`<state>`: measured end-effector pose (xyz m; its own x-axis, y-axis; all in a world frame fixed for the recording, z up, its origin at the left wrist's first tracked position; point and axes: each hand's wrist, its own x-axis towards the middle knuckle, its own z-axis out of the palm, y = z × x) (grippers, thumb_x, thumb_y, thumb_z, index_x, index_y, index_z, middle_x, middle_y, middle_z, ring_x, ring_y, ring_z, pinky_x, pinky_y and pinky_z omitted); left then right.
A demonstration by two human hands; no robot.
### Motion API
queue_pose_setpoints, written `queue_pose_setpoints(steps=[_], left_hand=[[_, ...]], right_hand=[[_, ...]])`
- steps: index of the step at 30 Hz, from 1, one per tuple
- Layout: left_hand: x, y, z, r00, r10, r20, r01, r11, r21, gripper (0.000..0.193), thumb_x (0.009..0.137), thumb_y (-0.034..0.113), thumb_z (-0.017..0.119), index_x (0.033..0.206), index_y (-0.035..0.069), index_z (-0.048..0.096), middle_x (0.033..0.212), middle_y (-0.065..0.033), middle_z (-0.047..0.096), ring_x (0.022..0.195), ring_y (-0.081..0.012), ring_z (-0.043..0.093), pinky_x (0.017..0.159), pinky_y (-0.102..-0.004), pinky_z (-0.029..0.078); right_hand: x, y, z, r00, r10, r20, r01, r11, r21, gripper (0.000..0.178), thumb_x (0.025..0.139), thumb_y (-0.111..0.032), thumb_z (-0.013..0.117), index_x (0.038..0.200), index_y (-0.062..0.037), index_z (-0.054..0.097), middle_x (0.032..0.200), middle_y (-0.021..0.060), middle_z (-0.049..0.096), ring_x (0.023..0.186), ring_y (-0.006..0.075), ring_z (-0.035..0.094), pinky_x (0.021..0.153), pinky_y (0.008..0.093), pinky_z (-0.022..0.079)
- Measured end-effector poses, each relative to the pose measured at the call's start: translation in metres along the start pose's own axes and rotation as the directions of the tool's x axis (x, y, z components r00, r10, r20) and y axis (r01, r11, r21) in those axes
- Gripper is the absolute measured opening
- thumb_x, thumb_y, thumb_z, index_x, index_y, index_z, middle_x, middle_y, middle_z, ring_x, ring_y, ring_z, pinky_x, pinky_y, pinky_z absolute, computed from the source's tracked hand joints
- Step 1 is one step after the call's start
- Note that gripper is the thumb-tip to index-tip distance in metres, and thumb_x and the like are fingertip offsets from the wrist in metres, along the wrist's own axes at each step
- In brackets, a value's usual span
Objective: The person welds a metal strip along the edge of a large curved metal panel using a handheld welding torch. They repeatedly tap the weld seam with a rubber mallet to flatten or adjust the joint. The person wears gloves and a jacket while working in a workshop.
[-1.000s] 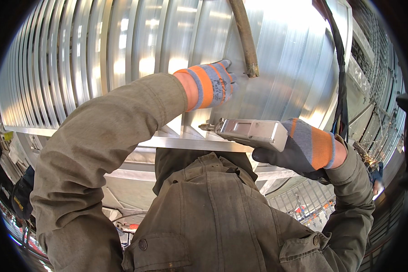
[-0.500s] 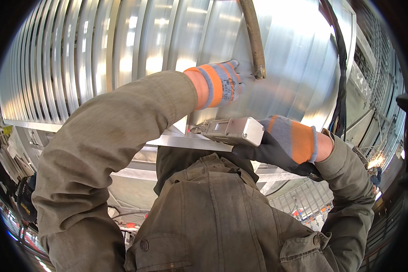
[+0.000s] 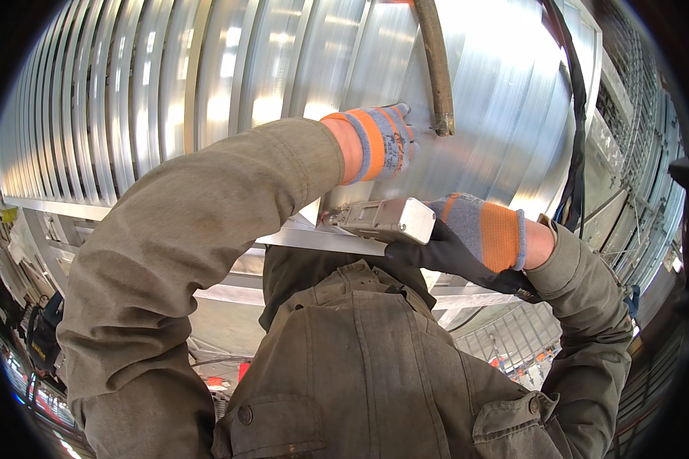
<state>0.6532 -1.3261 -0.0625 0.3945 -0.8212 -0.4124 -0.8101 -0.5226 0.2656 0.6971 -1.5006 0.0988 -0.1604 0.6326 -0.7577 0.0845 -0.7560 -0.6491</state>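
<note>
Right grip (image 3: 467,237) is clasping a grey metal tool (image 3: 383,219) against the ribbed metal sheet (image 3: 207,92); left grip (image 3: 381,141) is pressing flat on that sheet, just beside a brown pipe (image 3: 436,69).

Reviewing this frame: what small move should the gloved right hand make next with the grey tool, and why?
Probably nudge the grey box-shaped tool a little further left along the flat metal strip. The right hand grips its rear, its nose points at the strip's junction with the ribbed metal panel, and the left hand braces on that panel.
</note>
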Motion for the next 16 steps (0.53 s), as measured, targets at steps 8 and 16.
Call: queue_pose_setpoints(steps=[8, 16], left_hand=[[-0.001, 0.002, 0.0, 1.0, 0.007, 0.007, -0.008, 0.996, 0.094, 0.031, 0.113, 0.022, 0.065, 0.14, 0.023, 0.079, 0.15, 0.0004, 0.075, 0.141, -0.0236, 0.07, 0.136, -0.0474, 0.04], [0.003, 0.0, -0.006, 0.995, 0.048, 0.083, -0.056, 0.995, 0.088, 0.031, 0.112, 0.025, 0.067, 0.14, 0.022, 0.078, 0.158, 0.0004, 0.072, 0.146, -0.0239, 0.067, 0.137, -0.0494, 0.038]], right_hand=[[0.005, 0.0, 0.005, 0.999, 0.03, -0.016, -0.031, 0.998, -0.057, 0.051, 0.116, -0.053, 0.068, 0.149, -0.0142, 0.071, 0.097, 0.0192, 0.083, 0.089, 0.0398, 0.079, 0.086, 0.0488, 0.062], [0.013, 0.006, 0.01, 0.986, 0.134, 0.1, -0.125, 0.988, -0.089, 0.051, 0.12, -0.031, 0.064, 0.17, -0.0244, 0.06, 0.107, 0.0168, 0.08, 0.086, 0.0337, 0.078, 0.082, 0.0463, 0.062]])
